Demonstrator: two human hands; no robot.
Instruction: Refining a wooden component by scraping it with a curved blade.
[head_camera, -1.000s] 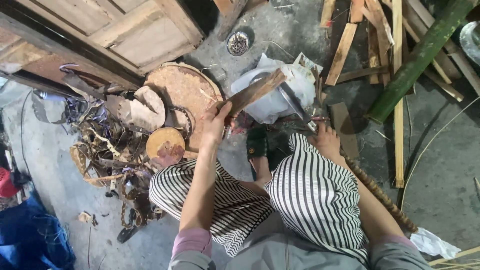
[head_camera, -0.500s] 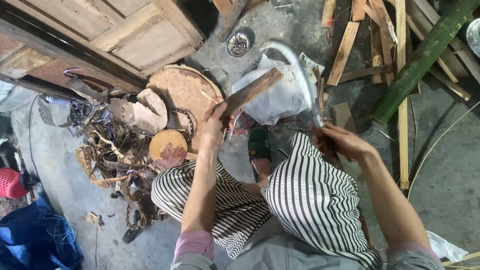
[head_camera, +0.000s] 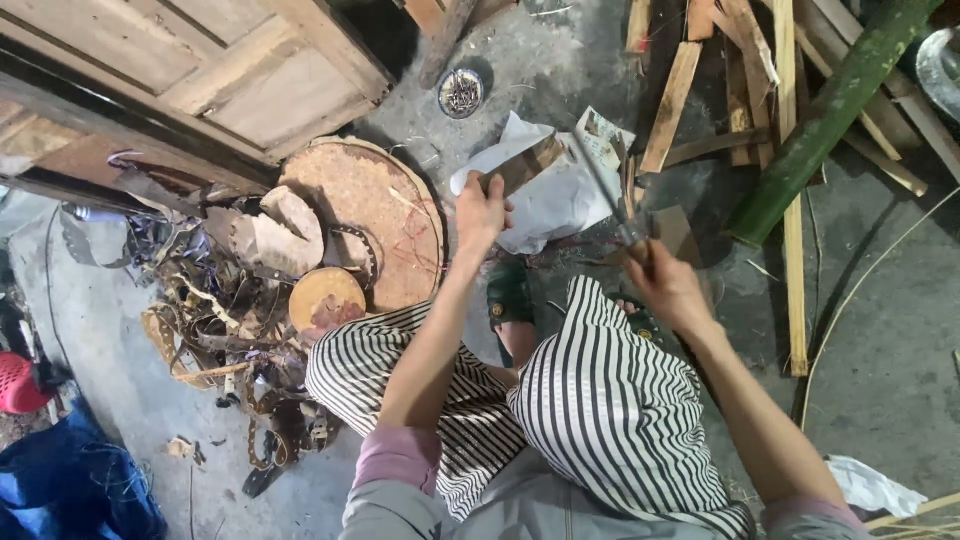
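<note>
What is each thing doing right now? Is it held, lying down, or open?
left hand: closed around the wood piece
wood piece: held, tilted
right hand: gripping the blade's handle
blade: raised beside the wood piece; contact unclear
green bamboo pole: lying slanted on the floor
round wooden block: lying flat
small bowl: upright, open, holding small bits
white cloth: crumpled on the floor

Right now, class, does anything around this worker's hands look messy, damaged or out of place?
Yes. A tangle of bark scraps lies strewn over the floor beside the round wooden block, and split wood strips lie criss-crossed behind the blade. The left hand holds its wood piece tilted.
</note>
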